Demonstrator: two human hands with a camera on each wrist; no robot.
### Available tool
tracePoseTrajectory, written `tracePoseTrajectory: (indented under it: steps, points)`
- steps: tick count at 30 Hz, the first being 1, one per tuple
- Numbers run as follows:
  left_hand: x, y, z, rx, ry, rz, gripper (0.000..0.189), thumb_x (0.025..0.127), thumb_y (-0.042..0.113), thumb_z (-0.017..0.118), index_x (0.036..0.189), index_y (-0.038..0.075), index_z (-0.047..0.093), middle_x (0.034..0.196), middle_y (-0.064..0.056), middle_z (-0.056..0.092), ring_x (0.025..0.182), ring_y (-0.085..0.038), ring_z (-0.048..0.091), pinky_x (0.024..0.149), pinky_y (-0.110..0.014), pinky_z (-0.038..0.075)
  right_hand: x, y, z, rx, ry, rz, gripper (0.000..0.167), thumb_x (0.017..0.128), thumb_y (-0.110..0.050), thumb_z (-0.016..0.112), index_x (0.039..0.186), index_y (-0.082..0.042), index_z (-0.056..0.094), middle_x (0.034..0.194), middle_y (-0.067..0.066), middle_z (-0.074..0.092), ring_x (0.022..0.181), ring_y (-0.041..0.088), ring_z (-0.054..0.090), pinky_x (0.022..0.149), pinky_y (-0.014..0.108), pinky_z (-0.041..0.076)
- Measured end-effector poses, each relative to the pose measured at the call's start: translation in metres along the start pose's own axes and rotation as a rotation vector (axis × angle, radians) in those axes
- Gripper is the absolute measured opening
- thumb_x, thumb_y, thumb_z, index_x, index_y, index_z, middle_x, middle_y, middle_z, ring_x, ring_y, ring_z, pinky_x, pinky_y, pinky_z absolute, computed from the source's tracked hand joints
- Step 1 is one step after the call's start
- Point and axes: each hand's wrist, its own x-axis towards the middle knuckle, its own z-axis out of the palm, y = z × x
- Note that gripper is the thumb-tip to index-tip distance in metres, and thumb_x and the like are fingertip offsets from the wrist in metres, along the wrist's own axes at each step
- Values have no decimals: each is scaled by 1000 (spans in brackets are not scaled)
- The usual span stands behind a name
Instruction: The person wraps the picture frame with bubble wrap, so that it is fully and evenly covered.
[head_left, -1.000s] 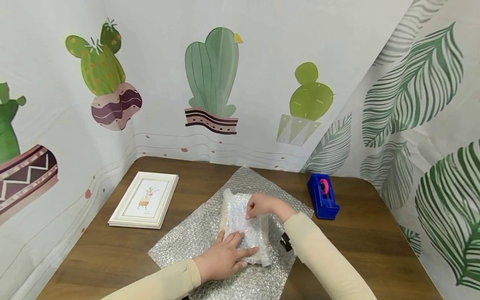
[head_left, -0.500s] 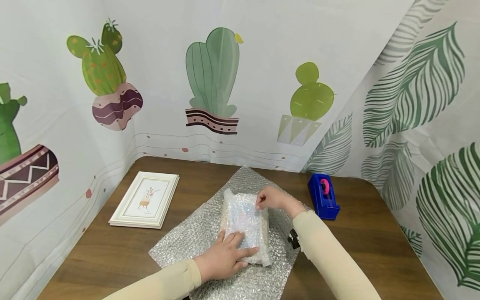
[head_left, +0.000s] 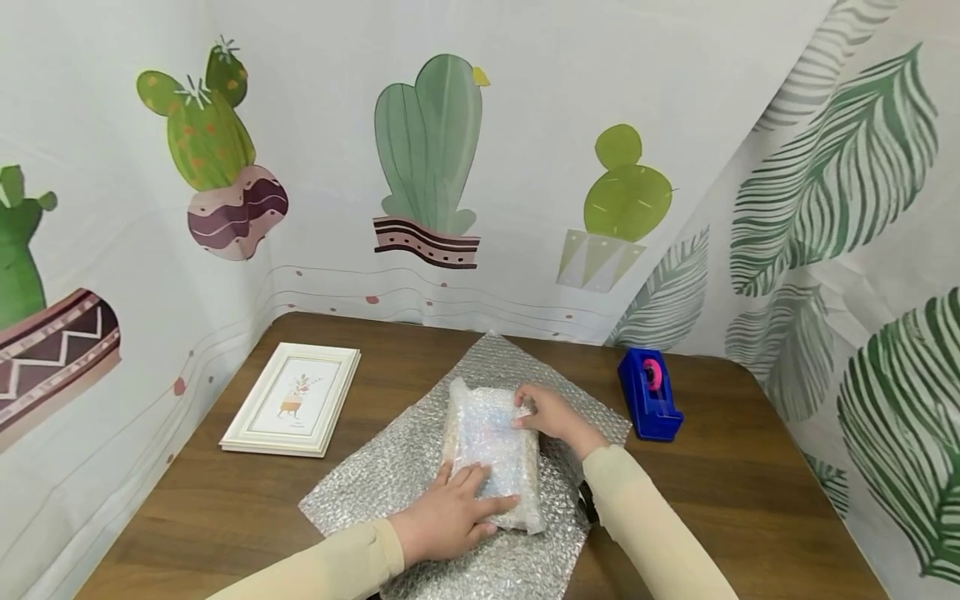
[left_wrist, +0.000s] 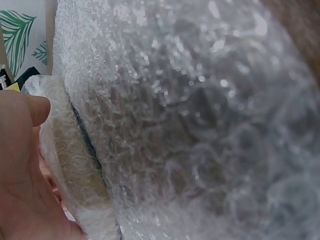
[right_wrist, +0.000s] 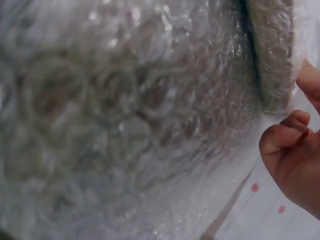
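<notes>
In the head view, a flat bubble-wrapped package (head_left: 495, 450) lies on a larger sheet of bubble wrap (head_left: 390, 483). My left hand (head_left: 450, 512) rests on its near-left part, fingers spread. At its upper right edge is my right hand (head_left: 551, 412), forefinger and thumb bent with a gap between them, touching the wrap. The left wrist view shows the package (left_wrist: 80, 155) side-on beside my left hand (left_wrist: 25, 165). In the right wrist view, my right hand (right_wrist: 295, 150) has curled fingers close to the package end (right_wrist: 275, 50). What is inside the wrap is blurred.
A white picture frame (head_left: 292, 400) lies at the left of the brown table (head_left: 720, 492). A blue tape dispenser (head_left: 649, 396) with a pink roll stands at the right. Behind hangs a white cloth (head_left: 525, 125) printed with cacti and leaves.
My right hand has slid from the package's middle to its upper right edge, and its thumb and forefinger have parted. My left hand has stayed in place on the package.
</notes>
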Motion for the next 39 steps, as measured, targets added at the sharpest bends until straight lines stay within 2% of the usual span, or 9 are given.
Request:
tracePoseTrajectory:
  steps: [5,12,18,22,25,27,30,35,39]
  points:
    - [-1,0,-1,-3,-6,0,51,106,44,50,154,51,37,160,-11,41,148,-31,43,119,-66,35,1,5,-2,109,-21,10,19,91,-9,76,98,-5,59,87,6,51,67,14,35,65,27,35]
    - [0,-1,1,2,10,13,51,106,44,50,154,50,37,159,-11,41,148,-31,43,118,-67,35,0,10,0,205,25,17,16,91,-7,75,100,0,63,75,0,39,69,16,35,67,28,35]
    - [2,-5,1,-58,25,36,53,104,46,52,155,48,37,159,-13,41,148,-33,42,118,-69,33,-6,14,0,348,33,104,18,97,2,61,114,6,65,77,1,41,70,15,43,65,28,49]
    - [3,-5,2,-72,64,29,55,104,48,53,156,37,40,155,-12,45,146,-31,44,115,-69,37,-20,-1,0,242,129,173,26,99,0,56,123,6,63,90,10,55,82,21,57,73,35,56]
    - [2,-3,3,-63,103,12,54,103,50,52,152,28,44,153,-12,48,144,-30,46,113,-68,41,-40,-22,7,128,224,202,36,99,-11,61,130,7,60,112,20,63,99,31,65,87,46,58]
    - [0,-1,3,-47,125,3,51,103,51,52,147,26,48,153,-13,50,143,-31,48,113,-68,41,-57,-36,14,103,253,190,47,98,-17,65,136,9,56,129,29,60,116,43,62,100,57,53]
    - [-3,0,3,-34,132,-6,47,103,53,53,143,28,54,155,-16,50,144,-35,48,113,-69,40,-81,-52,27,116,228,159,64,95,-21,69,145,12,46,147,36,47,134,55,47,112,68,40]
    - [-6,0,-1,-134,69,-29,49,102,51,54,148,34,52,164,-16,39,152,-38,39,118,-69,34,-109,-54,49,125,182,159,76,92,-19,74,150,15,37,156,39,34,143,61,34,114,73,35]
    - [-14,-4,-5,-217,105,-28,57,103,44,56,156,28,44,169,-15,31,155,-38,32,120,-65,35,-117,-47,60,221,218,165,78,93,-18,74,150,16,34,156,38,34,134,57,47,106,63,49]
